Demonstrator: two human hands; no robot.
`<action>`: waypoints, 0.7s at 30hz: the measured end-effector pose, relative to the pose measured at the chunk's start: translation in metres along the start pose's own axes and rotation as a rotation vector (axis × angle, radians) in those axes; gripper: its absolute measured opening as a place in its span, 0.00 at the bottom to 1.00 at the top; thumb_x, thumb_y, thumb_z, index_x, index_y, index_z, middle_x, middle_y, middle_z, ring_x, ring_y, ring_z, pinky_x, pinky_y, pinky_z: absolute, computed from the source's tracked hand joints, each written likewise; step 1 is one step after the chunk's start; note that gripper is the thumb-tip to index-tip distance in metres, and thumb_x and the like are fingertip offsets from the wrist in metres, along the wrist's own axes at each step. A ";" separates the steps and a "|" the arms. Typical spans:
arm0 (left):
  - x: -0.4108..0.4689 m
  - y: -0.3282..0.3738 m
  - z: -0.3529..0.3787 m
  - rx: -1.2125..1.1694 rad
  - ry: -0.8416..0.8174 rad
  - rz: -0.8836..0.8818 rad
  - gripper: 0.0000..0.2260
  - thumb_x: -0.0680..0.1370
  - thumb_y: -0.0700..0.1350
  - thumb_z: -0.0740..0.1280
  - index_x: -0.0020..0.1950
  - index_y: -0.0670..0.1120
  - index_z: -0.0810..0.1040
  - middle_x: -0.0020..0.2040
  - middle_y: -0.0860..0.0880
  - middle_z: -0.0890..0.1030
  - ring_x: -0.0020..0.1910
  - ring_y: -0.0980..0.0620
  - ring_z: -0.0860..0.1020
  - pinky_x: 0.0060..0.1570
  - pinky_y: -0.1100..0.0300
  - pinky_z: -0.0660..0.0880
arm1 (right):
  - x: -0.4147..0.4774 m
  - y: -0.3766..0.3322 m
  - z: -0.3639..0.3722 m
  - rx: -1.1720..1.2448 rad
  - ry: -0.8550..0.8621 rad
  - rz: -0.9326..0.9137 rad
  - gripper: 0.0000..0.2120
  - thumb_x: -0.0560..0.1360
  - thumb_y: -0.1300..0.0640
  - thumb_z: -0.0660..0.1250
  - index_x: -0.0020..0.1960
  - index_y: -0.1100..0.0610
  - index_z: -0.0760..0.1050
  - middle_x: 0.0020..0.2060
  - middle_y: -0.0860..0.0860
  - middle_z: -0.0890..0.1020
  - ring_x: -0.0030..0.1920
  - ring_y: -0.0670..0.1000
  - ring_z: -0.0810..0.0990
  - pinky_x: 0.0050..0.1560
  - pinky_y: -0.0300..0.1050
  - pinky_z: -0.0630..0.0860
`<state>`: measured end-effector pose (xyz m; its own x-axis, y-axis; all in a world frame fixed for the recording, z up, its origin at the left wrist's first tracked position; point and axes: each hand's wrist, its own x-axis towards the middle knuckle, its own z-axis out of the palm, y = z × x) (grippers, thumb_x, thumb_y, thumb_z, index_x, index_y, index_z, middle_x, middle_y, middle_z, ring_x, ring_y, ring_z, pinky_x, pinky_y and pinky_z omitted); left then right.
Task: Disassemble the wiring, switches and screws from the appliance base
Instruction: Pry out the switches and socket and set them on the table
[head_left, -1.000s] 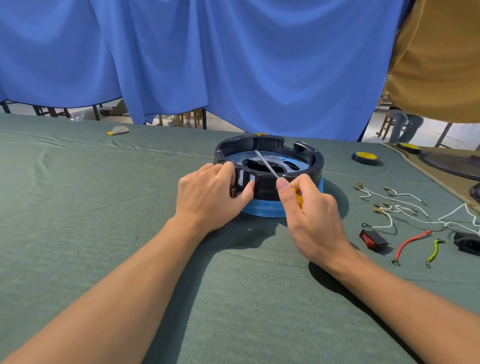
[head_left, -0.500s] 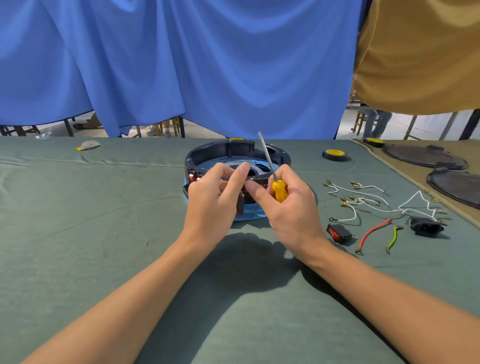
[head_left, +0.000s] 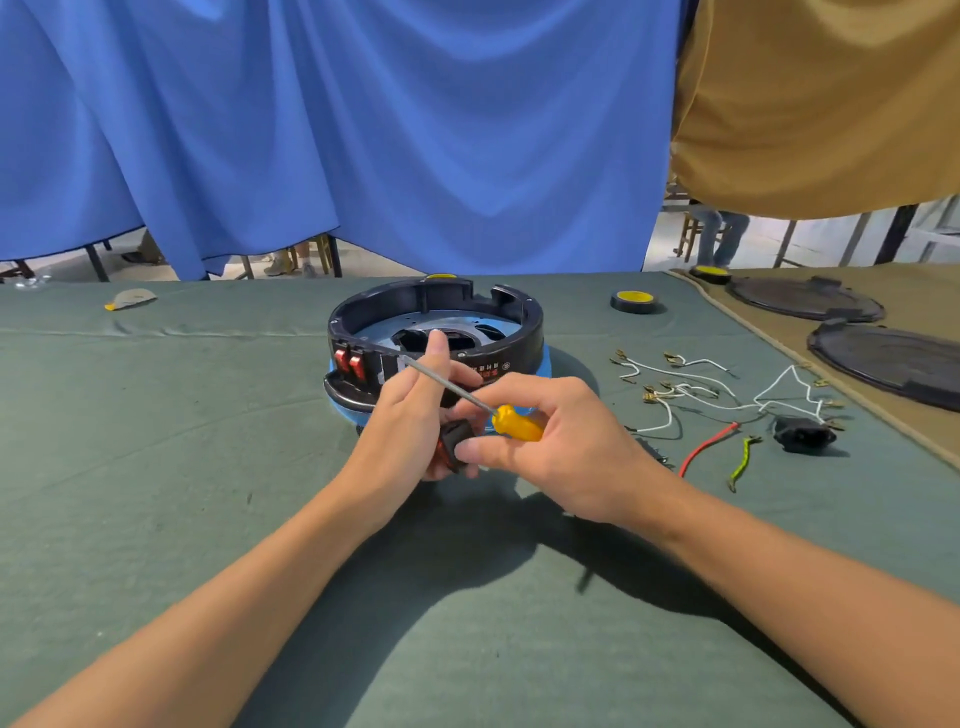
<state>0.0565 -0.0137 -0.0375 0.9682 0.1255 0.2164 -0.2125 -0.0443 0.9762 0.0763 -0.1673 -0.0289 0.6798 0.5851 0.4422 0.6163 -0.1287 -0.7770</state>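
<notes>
The appliance base (head_left: 436, 338) sits on the green cloth (head_left: 156, 467). Just in front of it, the left hand (head_left: 410, 421) grasps a small black switch (head_left: 453, 441), and the right hand (head_left: 550, 441) clenches a yellow-handled screwdriver (head_left: 514, 422). Loose wires (head_left: 691, 389) lie to the base's right.

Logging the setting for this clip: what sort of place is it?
Probably a makeshift workshop or recording station: a table under green cloth, blue drapes hung as backdrop, and a stripped appliance base beside loose white wires.
</notes>
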 end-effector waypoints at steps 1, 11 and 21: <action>-0.001 0.000 0.001 0.016 -0.018 -0.007 0.26 0.77 0.68 0.52 0.44 0.50 0.79 0.29 0.46 0.81 0.22 0.49 0.77 0.19 0.68 0.63 | -0.001 -0.001 -0.001 0.021 -0.025 0.011 0.09 0.70 0.62 0.74 0.49 0.54 0.82 0.34 0.44 0.84 0.39 0.45 0.82 0.50 0.40 0.77; -0.003 -0.004 0.005 0.156 -0.112 0.059 0.27 0.80 0.63 0.51 0.42 0.44 0.79 0.29 0.41 0.81 0.24 0.49 0.75 0.25 0.67 0.67 | -0.031 -0.005 -0.081 -0.172 -0.154 0.319 0.04 0.70 0.55 0.75 0.41 0.54 0.82 0.33 0.49 0.83 0.32 0.42 0.76 0.33 0.31 0.71; -0.004 -0.007 0.007 0.282 -0.081 0.135 0.27 0.83 0.58 0.53 0.36 0.44 0.80 0.28 0.43 0.81 0.25 0.48 0.77 0.26 0.70 0.68 | -0.040 -0.007 -0.121 -0.425 -0.390 0.515 0.09 0.68 0.44 0.73 0.44 0.47 0.83 0.39 0.50 0.83 0.39 0.48 0.79 0.36 0.32 0.70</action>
<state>0.0553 -0.0212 -0.0452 0.9435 0.0212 0.3306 -0.3056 -0.3296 0.8933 0.0928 -0.2872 0.0130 0.7811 0.5979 -0.1799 0.4135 -0.7112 -0.5686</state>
